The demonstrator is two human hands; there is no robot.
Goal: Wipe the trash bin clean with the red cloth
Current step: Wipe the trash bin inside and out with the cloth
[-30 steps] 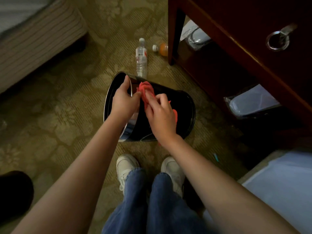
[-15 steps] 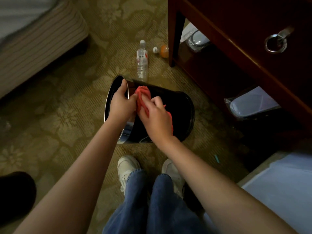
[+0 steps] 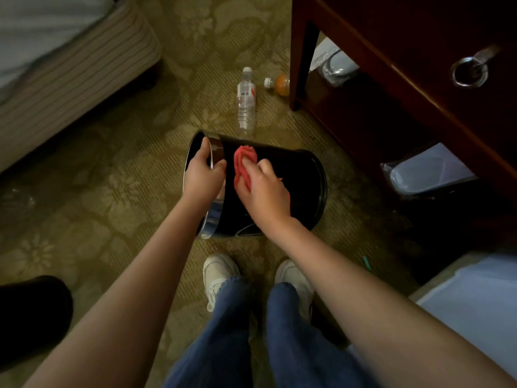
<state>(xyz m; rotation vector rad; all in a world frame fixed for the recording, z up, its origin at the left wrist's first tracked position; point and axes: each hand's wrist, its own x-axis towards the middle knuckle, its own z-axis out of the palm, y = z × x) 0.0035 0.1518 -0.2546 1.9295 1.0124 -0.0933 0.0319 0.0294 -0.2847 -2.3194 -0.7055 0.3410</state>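
The patterned floor [image 3: 112, 177] fills most of the frame, with a bed [image 3: 70, 65] at upper left and a dark wood cabinet [image 3: 419, 65] at upper right. At centre the black bin [image 3: 302, 177] lies on its side on the floor, mouth toward the left of the frame. Your left hand [image 3: 202, 180] grips the shiny rim, fingers curled over the edge, steadying it. Your right hand [image 3: 263, 191] is closed over the red cloth [image 3: 244, 159], pressing it to the upper outer wall just beside the rim. You look to be mid-wipe: in this dim light you cannot tell which parts are already clean, and the side against the floor, the base and the inside probably remain. Two bottles [image 3: 246, 102] lie beyond the bin.
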